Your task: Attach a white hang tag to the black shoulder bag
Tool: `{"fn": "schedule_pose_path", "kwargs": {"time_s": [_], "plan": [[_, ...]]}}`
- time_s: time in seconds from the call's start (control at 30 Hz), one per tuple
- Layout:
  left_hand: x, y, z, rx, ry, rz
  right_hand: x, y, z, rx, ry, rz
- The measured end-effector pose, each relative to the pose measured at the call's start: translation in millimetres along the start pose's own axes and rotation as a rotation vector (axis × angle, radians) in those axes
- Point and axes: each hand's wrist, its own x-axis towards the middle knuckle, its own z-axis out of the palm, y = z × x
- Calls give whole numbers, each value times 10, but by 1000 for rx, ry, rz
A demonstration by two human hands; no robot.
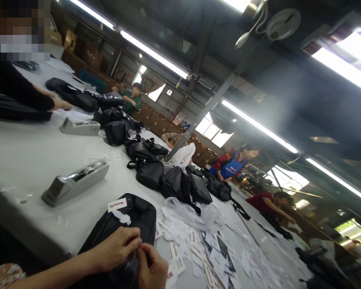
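Black bag [120, 228], lower left of frame on the bench [24, 160], bears a white tag [117, 204]; left hand [116, 247] and right hand [152, 267] pinch closed over a fitting at its near edge; loose tags [204, 249] lie beside. Tagging step underway; next calls for fine fingertip alignment.

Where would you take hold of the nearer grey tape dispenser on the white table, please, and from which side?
Probably grip the nearer grey tape dispenser across its long flat flanks, coming down from above near the middle. It lies lengthwise on the white table with bare surface on both sides. Its tape roll sits at the far raised end, so I would keep the hands off that end.
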Motion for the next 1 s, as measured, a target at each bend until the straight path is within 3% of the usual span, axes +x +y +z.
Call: {"fn": "schedule_pose_path", "kwargs": {"time_s": [0.17, 0.23, 0.33, 0.47, 0.57, 0.73, 0.87, 1.0], "plan": [[79, -101, -217, 59, 52, 7, 62, 3, -12, -66, -29, -19], [192, -174, -388, 180, 173, 61, 98, -19, -25, -4, -89, 64], [455, -350, -641, 379, 341, 106, 183, -90, -39, 203, -283, 288], [776, -610, -772, 468, 280, 115, 355, -224, -23, 441, -445, 425], [886, -729, -757, 464, 243, 152, 498, -231, 77, 461, -378, 450], [922, -812, -772, 412, 211, 222, 685, -20, 354, 166, -156, 454], [952, -866, -782, 396, 238, 212, 773, 39, 518, -68, -137, 433], [1006, -885, -765, 375, 271, 211, 812, -66, 642, -131, -103, 359]]}}
